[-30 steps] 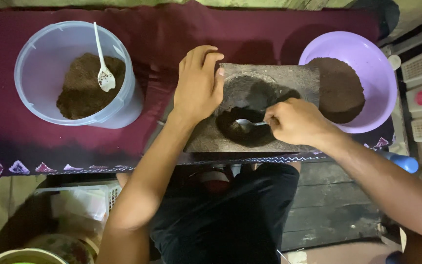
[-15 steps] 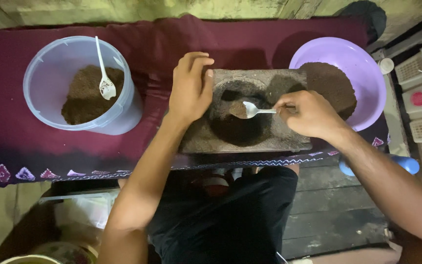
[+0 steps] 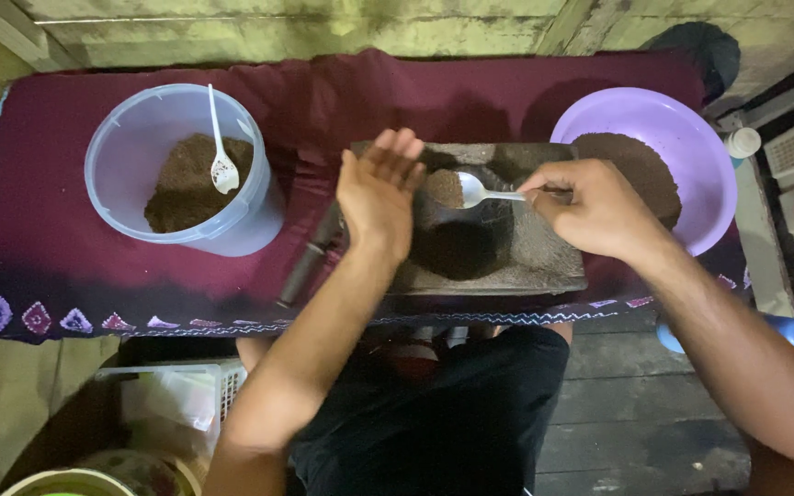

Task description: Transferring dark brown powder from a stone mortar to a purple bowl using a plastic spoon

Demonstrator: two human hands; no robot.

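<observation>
The right hand [image 3: 599,207] pinches a metal spoon [image 3: 470,190] heaped with brown powder above the stone slab [image 3: 544,253] near the cloth's front edge. The left hand [image 3: 379,188] hovers beside it, fingers loose, holding nothing. Keeping the spoon level and that palm close should limit spills.

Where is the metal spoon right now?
In the head view, the metal spoon sits centre frame, held by the right hand above the stone slab, its bowl of brown powder beside the left hand.
</observation>
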